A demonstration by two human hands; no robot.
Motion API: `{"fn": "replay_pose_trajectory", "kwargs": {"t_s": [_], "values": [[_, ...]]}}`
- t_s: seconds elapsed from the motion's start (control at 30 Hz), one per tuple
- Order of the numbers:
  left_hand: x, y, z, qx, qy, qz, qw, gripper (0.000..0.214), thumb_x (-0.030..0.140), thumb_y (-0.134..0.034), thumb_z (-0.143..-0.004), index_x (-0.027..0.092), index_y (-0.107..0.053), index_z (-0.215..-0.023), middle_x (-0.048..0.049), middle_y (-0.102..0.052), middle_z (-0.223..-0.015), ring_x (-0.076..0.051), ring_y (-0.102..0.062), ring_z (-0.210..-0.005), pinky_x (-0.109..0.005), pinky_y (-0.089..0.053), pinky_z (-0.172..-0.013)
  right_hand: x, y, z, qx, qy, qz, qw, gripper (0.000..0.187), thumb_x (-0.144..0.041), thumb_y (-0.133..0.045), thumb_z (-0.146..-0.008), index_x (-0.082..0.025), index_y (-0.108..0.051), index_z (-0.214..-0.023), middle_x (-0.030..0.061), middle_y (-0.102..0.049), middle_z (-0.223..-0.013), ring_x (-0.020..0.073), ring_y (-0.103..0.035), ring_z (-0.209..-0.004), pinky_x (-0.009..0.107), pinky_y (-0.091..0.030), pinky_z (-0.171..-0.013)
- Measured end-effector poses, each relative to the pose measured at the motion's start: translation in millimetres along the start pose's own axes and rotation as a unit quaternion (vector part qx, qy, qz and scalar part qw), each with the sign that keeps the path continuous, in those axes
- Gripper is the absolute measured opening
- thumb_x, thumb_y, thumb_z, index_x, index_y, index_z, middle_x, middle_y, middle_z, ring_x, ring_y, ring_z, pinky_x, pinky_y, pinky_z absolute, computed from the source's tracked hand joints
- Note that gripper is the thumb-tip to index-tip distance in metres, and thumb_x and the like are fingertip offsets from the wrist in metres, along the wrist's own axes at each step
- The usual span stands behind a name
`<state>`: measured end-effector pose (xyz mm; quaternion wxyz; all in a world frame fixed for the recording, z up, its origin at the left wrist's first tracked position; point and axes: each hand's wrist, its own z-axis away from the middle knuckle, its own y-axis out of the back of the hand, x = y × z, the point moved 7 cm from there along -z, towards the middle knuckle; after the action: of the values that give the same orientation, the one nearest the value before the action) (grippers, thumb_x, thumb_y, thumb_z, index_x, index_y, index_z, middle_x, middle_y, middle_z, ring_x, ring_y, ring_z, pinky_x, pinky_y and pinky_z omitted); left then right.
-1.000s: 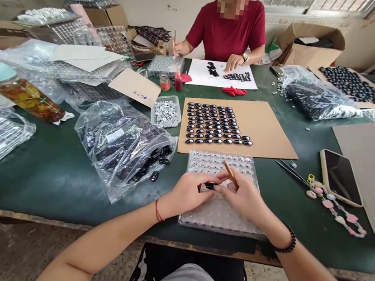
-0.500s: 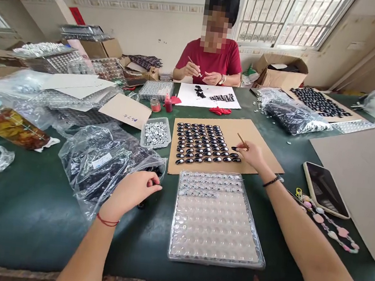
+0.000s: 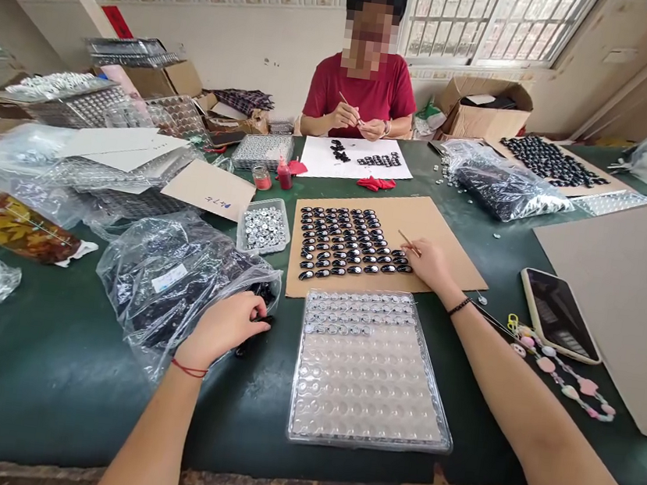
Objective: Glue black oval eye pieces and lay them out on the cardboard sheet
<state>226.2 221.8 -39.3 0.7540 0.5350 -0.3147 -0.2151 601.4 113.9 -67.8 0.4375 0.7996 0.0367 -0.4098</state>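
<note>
My left hand (image 3: 227,327) is beside the mouth of a clear plastic bag (image 3: 146,272) full of black pieces. Its thumb and fingers are closed on a small glossy black piece (image 3: 264,319). More loose black pieces lie under and behind that hand. Over the brown cardboard sheet (image 3: 446,250), my right hand (image 3: 432,264) grips a thin wooden stick (image 3: 409,242), its fingertips at the right end of the rows. Those rows are shiny black oval pieces (image 3: 347,241). Nearer me lies a clear blister tray (image 3: 370,390), its far rows holding small clear pieces.
A plastic tub (image 3: 265,226) of small silvery discs stands left of the cardboard. Across the table a person in a red shirt (image 3: 362,94) works over white paper (image 3: 315,164). A phone (image 3: 561,315) with a bead strap lies right; a bottle (image 3: 13,224) lies far left.
My left thumb and fingers have come together on a black piece by the bag. My right hand has lowered to the row's end, and the black piece at its fingertips now lies there.
</note>
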Motion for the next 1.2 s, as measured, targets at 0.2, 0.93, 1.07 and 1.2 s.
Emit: {"fn": "replay_pose_trajectory", "kwargs": {"t_s": [0.2, 0.93, 1.07, 1.2], "values": [[-1.2, -1.6, 1.2, 0.007, 0.002, 0.024, 1.000, 0.016, 0.036, -0.053, -0.074, 0.021, -0.052, -0.077, -0.0012, -0.060, -0.081, -0.018, -0.054, -0.068, -0.026, -0.032, -0.057, -45.4, 31.0, 28.9, 0.070, -0.009, -0.143, 0.987, 0.049, -0.048, -0.025, -0.089, -0.014, -0.060, -0.081, 0.0045, -0.058, -0.072, 0.0096, -0.048, -0.051, 0.022, -0.038, -0.049], [89.2, -17.2, 14.0, -0.010, -0.057, 0.546, 0.835, 0.026, 0.041, -0.043, -0.086, 0.016, -0.052, -0.085, 0.0048, -0.034, -0.057, -0.007, -0.028, -0.047, -0.018, -0.019, -0.042, -134.4, 12.4, 143.4, -0.061, 0.216, -0.126, 0.966, 0.034, -0.035, -0.031, -0.092, -0.017, -0.050, -0.070, 0.0019, -0.053, -0.061, 0.0116, -0.049, -0.054, 0.023, -0.035, -0.053], [120.6, -0.6, 13.3, 0.052, -0.143, 0.388, 0.909, 0.035, 0.043, -0.042, -0.086, 0.016, -0.061, -0.077, 0.0009, -0.050, -0.062, -0.011, -0.044, -0.059, -0.022, -0.033, -0.055, -144.2, 12.6, 151.7, -0.073, 0.255, -0.136, 0.954, 0.029, -0.032, -0.034, -0.091, -0.018, -0.051, -0.072, 0.0013, -0.054, -0.061, 0.0109, -0.048, -0.053, 0.022, -0.036, -0.052], [121.4, -0.8, 14.1, 0.113, -0.127, 0.382, 0.908, 0.030, 0.042, -0.050, -0.083, 0.017, -0.066, -0.084, -0.0021, -0.066, -0.082, -0.016, -0.058, -0.077, -0.025, -0.041, -0.070, -143.1, 19.8, 152.3, -0.045, 0.231, -0.191, 0.953, 0.027, -0.032, -0.037, -0.091, -0.018, -0.054, -0.075, 0.0013, -0.056, -0.062, 0.0103, -0.049, -0.052, 0.022, -0.037, -0.050]]}}
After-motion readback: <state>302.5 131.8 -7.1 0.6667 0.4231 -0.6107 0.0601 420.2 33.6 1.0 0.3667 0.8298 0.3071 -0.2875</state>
